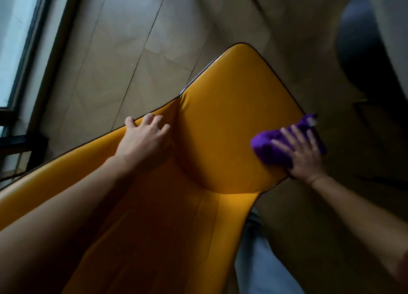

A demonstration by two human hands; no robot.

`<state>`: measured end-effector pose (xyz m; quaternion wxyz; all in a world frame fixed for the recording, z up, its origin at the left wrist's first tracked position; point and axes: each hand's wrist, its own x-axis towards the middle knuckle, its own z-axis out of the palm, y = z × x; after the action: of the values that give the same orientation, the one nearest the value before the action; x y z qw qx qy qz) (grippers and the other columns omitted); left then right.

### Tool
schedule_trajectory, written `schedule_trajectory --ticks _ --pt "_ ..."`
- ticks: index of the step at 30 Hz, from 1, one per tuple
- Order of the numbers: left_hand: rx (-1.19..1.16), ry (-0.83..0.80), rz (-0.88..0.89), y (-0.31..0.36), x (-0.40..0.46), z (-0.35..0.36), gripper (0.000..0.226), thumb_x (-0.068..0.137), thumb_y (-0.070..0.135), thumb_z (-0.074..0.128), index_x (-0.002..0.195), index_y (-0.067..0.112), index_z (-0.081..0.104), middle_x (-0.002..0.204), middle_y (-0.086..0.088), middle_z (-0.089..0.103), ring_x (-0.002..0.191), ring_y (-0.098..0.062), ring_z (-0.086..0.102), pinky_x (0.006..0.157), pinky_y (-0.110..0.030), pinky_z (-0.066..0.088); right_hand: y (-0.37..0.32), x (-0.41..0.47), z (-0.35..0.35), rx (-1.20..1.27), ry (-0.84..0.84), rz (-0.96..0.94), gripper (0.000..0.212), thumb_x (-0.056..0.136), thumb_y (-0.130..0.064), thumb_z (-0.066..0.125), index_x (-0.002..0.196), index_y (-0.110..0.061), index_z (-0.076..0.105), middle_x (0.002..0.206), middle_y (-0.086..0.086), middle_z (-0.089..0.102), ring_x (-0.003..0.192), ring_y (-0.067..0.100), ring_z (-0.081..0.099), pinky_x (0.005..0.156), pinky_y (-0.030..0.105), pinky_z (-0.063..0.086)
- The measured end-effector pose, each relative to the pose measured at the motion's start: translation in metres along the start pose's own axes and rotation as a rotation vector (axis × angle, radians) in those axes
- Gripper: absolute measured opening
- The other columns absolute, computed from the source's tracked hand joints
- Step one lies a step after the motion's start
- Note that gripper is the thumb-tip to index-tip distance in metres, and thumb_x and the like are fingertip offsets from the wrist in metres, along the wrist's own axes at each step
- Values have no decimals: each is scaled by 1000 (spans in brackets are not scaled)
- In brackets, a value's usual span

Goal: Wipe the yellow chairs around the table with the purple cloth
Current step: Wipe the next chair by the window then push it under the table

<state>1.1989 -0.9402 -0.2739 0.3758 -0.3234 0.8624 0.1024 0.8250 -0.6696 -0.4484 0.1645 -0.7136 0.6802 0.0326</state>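
We see the yellow chair (220, 121) from above, its padded seat stretching away over the tiled floor (123, 51). Our left hand (143, 137) rests on the chair's left edge, its grip loose, fingers curled over the dark piping and holding nothing else. Our right hand (302, 154) lies flat, fingers spread, pressing the bunched purple cloth (269, 148) against the seat's right edge. A dark rounded shape (362, 57) sits at the upper right; we cannot tell what it is.
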Motion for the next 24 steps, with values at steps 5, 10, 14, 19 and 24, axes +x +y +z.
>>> schedule_trajectory --ticks 5,10,14,19,24 --pt "-70 -12 -9 -2 1 -6 68 92 61 37 145 18 42 154 -16 35 143 -35 29 104 -67 31 -18 57 -7 405 315 875 78 91 -62 51 156 -26 25 159 4 33 147 29 29 119 55 24" --pt "-130 43 -35 2 -4 -9 61 93 60 45 138 19 48 148 -15 42 139 -35 35 104 -66 33 -72 18 8 241 259 850 72 94 -48 54 155 -25 24 164 7 24 152 30 16 122 59 13" --pt "-133 66 -31 4 -6 -9 58 94 59 47 137 20 50 146 -14 45 137 -35 38 103 -66 35 -127 -76 29 194 29 557 84 84 -38 65 156 -28 23 166 9 17 152 36 10 117 63 21" --pt "-95 92 -47 10 -8 -7 55 94 60 45 133 22 52 144 -12 47 137 -33 38 102 -66 33 -164 -59 37 253 -15 174 76 80 -34 67 150 -37 38 163 1 26 153 32 12 116 65 19" --pt "-128 134 -106 15 -6 -8 54 91 58 48 128 18 57 138 -13 52 133 -34 41 101 -64 32 -197 89 9 163 -73 -264 98 62 -24 74 152 -34 37 165 6 21 153 36 9 121 60 12"
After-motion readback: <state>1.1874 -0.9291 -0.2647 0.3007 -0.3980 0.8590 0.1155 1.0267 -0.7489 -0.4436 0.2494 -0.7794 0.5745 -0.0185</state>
